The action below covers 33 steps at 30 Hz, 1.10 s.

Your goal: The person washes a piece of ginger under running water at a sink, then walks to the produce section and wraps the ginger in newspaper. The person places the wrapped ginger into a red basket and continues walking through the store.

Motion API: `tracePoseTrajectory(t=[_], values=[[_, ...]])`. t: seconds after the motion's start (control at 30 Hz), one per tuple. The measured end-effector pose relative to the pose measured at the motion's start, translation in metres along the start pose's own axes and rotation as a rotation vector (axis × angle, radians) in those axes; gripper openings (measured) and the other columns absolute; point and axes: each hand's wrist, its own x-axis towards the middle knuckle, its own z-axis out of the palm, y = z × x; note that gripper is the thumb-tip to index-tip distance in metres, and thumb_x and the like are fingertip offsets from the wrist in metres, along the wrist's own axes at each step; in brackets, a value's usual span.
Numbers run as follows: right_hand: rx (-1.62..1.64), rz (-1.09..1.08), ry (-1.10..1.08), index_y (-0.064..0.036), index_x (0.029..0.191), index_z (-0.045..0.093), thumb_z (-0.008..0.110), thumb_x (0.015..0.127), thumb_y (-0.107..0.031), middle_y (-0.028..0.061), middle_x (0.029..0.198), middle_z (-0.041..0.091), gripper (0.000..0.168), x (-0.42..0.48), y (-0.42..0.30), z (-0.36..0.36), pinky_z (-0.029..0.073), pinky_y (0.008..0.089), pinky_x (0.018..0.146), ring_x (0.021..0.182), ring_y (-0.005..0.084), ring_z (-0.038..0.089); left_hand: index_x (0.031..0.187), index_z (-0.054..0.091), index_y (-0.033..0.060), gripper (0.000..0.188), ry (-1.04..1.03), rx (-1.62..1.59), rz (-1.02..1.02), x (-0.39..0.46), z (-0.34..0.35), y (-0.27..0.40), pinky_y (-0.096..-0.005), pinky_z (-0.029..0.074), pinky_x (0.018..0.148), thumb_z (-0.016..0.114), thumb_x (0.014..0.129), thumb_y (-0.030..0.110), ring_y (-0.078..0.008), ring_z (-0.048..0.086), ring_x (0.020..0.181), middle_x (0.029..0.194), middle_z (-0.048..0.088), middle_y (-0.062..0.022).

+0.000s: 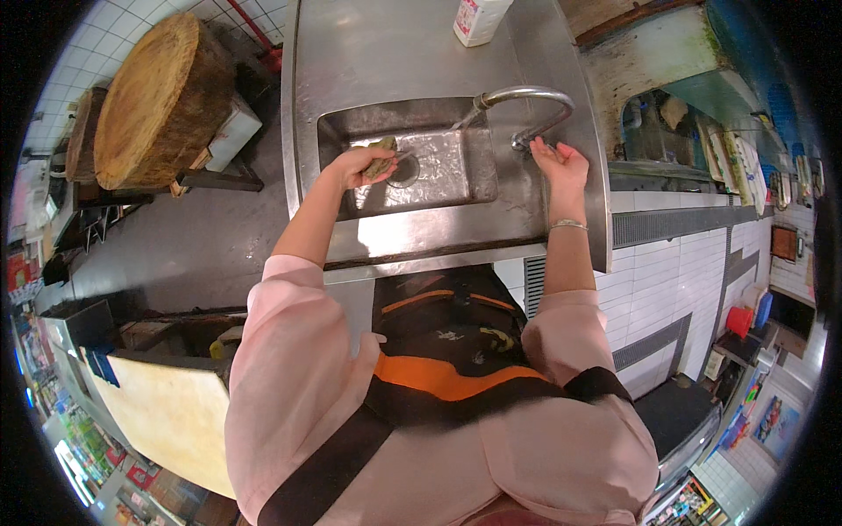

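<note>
My left hand (364, 166) grips a greenish-brown scouring pad (381, 158) over the left part of a stainless steel sink basin (477, 174). A thin pale streak, too unclear to name, shows beside its fingertips. Below the pad lies the round drain (404, 174), partly covered by the hand. The basin floor is wet and shiny. At the right, my right hand (562, 163) has its fingertips at the base of a curved chrome faucet (529, 92). Its fingers are half curled, and whether they grip a tap handle is hidden. The faucet's spout points into the basin.
A white plastic bottle (480, 23) with a label stands on the steel counter (381, 52) behind the basin. Left of the counter is a thick round wooden chopping block (154, 98) on a stand. Floor drain grates (658, 227) cross the white tiles at right.
</note>
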Motion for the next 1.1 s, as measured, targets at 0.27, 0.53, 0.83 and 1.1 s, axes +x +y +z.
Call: tracePoseTrajectory(t=[0.27, 0.53, 0.83, 1.1], values=[[-1.341, -0.455, -0.818, 0.003, 0.124, 0.046, 0.058, 0.076, 0.004, 0.0170, 0.139, 0.042, 0.050, -0.102, 0.102, -0.003, 0.034, 0.0392, 0.108, 0.129, 0.0324, 0.042, 0.115, 0.052, -0.0021, 0.028, -0.348, -0.423, -0.058, -0.046, 0.025, 0.010, -0.0194, 0.058, 0.057, 0.058, 0.091, 0.009, -0.0129, 0.061, 0.079, 0.091, 0.057, -0.0073], [-1.419, -1.552, -1.546, -0.004, 0.118, 0.053, 0.066, 0.073, -0.006, 0.0170, 0.115, 0.053, 0.046, -0.118, 0.134, 0.077, 0.049, 0.0381, 0.082, 0.101, 0.0341, 0.057, 0.092, 0.047, 0.0043, 0.010, -0.913, -0.458, -0.259, -0.078, 0.083, 0.034, -0.0111, 0.031, 0.032, 0.048, 0.094, 0.014, -0.0039, 0.038, 0.055, 0.075, 0.039, -0.0015], [-2.603, -1.234, -1.443, -0.007, 0.079, 0.060, 0.062, 0.075, -0.022, 0.0105, 0.081, 0.067, 0.015, -0.142, 0.140, 0.126, 0.052, 0.0407, 0.065, 0.080, 0.0308, 0.066, 0.078, 0.047, -0.0001, 0.012, -0.045, 1.448, 0.616, -0.083, 0.092, 0.050, -0.0375, 0.047, 0.044, 0.049, 0.086, 0.008, -0.0239, 0.056, 0.051, 0.063, 0.058, -0.0157], [-1.891, 0.449, -1.131, -0.010, 0.057, 0.045, 0.057, 0.081, -0.022, 0.0040, 0.051, 0.048, 0.029, -0.100, 0.154, 0.106, 0.034, 0.0283, 0.040, 0.042, 0.0140, 0.046, 0.097, 0.046, 0.0019, 0.019, 0.340, 1.972, 1.171, -0.092, 0.091, 0.043, -0.0425, 0.052, 0.060, 0.053, 0.085, 0.014, -0.0330, 0.065, 0.075, 0.080, 0.063, -0.0156]])
